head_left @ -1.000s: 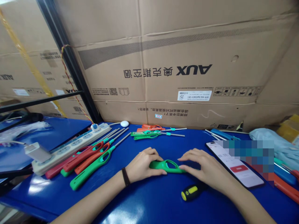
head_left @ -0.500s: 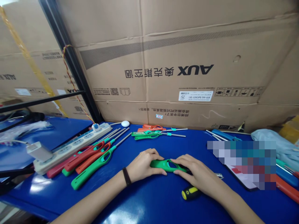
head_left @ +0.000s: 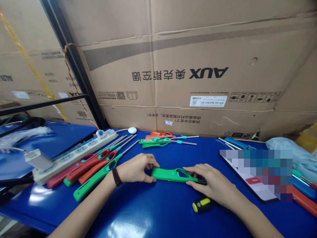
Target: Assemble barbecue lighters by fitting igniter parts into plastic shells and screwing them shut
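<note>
Tip of the green lighter (head_left: 168,174) under the right hand (head_left: 213,187); phone (head_left: 257,187) mostly pixel-blurred

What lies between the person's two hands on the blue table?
In the head view, a green lighter body spans from left hand to right hand, each holding one end.

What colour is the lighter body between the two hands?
Green lighter body, clearest in the head view.

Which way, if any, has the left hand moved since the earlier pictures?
Yes: the left hand, gripping the green lighter, slid leftward toward the power strip.
</note>
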`<state>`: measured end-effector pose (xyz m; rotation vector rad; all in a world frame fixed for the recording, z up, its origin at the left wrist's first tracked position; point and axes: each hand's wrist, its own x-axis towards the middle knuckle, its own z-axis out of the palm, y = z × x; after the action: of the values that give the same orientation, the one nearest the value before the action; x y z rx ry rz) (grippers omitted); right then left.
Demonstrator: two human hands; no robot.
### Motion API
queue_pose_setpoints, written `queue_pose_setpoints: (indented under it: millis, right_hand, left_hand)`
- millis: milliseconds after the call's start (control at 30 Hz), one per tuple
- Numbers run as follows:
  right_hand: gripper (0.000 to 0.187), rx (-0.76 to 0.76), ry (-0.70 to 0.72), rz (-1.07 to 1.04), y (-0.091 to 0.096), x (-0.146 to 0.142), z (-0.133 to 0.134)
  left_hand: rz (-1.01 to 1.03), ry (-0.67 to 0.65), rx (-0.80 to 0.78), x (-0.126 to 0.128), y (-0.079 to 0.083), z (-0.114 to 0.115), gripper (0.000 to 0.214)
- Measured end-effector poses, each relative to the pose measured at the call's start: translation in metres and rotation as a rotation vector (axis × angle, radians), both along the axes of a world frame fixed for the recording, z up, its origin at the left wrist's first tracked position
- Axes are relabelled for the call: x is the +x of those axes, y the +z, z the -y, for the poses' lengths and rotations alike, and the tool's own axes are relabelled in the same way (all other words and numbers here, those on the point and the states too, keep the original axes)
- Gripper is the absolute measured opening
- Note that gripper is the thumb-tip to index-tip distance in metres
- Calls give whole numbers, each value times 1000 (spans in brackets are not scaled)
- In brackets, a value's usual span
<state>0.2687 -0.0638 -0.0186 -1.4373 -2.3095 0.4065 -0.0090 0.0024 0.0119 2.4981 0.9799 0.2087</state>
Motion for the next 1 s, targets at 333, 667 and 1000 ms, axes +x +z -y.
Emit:
queue_pose_setpoints:
  millis: [333,667,1000]
  right_hand:
    - [22,46,20,17,-3,0,-2]
    - [17,96,72,48,-3,-1,-1]
    - [18,98,27,223,7,-15,1]
  left_hand:
    - [6,-15,-19,-2,-2,-2,40]
    - [30,-26,28,0,-4,-3,41]
    - [-240,-76,234,10,10,1,34]
